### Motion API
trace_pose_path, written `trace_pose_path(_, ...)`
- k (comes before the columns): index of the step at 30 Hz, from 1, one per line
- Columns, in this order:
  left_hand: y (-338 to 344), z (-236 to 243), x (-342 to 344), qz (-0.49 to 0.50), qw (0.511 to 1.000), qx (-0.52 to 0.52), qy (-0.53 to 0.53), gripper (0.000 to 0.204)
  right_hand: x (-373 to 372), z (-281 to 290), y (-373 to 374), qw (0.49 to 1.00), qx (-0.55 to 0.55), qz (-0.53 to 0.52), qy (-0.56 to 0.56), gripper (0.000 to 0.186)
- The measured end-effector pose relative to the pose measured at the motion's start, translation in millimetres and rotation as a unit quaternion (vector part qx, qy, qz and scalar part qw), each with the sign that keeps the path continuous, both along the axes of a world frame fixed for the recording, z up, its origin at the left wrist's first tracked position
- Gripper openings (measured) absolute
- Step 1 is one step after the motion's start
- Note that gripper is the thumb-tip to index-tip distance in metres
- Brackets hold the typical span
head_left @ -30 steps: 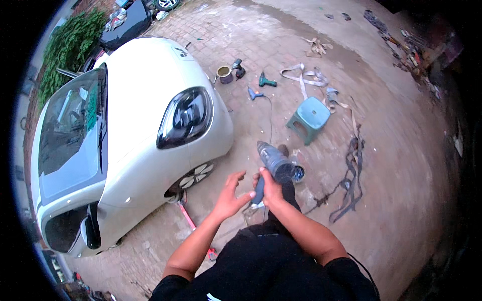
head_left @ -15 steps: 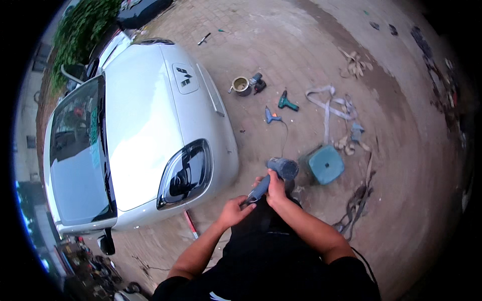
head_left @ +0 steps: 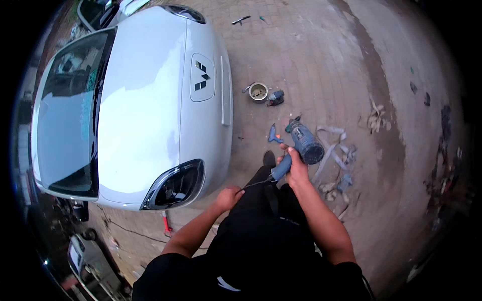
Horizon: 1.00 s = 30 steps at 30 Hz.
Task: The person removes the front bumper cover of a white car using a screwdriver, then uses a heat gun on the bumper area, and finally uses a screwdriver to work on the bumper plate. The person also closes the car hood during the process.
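Observation:
My right hand (head_left: 297, 169) is wrapped round the handle of a blue-grey heat gun (head_left: 308, 142), its barrel tilted away from me. From the bottom of the handle a dark cord (head_left: 255, 183) runs toward my left hand (head_left: 229, 198), whose fingers are closed on it. Just beyond the barrel, a blue glue gun (head_left: 273, 134) lies on the ground. A green cordless drill (head_left: 295, 122) is mostly covered by the heat gun. My shoe (head_left: 269, 158) shows below the glue gun.
A white car (head_left: 140, 115) takes up the left side, its headlight (head_left: 176, 184) nearest me. Farther off are a round pot (head_left: 258, 93) and another power tool (head_left: 275, 98). Pale webbing (head_left: 331, 155) lies tangled at right. A red-handled tool (head_left: 166, 223) rests by the car.
The heat gun has moved right and slightly up in my right hand. My left hand has shifted from the handle's end to the cord. The view has moved; the teal stool is out of sight.

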<state>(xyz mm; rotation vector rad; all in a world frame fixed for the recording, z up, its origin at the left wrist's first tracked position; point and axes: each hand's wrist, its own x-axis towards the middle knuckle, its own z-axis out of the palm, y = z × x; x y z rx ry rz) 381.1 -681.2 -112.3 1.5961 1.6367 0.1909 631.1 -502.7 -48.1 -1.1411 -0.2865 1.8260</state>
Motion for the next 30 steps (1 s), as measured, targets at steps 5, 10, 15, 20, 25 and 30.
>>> trace_pose_path(5,44.3,18.7,23.8,0.138,0.990,-0.023,-0.032,0.032,1.3,-13.0,87.8,0.990,-0.098,0.068,0.071,0.018)
trace_pose_path(10,72.7,32.2,59.1,0.261,0.965,-0.026,-0.013,0.031,-21.2,-23.0,166.6,0.975,-0.147,0.163,0.033,0.013)
trace_pose_path(15,108.6,17.3,127.0,0.418,0.907,-0.034,0.047,0.028,-43.9,-55.6,241.9,0.939,-0.185,0.282,-0.063,0.014)
trace_pose_path(20,161.6,4.7,174.3,0.514,0.850,-0.030,0.111,0.027,-56.0,-94.8,306.2,0.896,-0.192,0.395,-0.061,0.016)
trace_pose_path(25,185.2,-20.5,221.3,0.590,0.800,0.008,0.113,0.031,-47.7,-98.8,332.3,0.872,-0.144,0.464,-0.063,0.017)
trace_pose_path(30,210.2,-74.4,232.5,0.741,0.656,0.084,0.117,0.049,-49.1,-140.9,387.3,0.872,-0.117,0.460,-0.119,0.020)
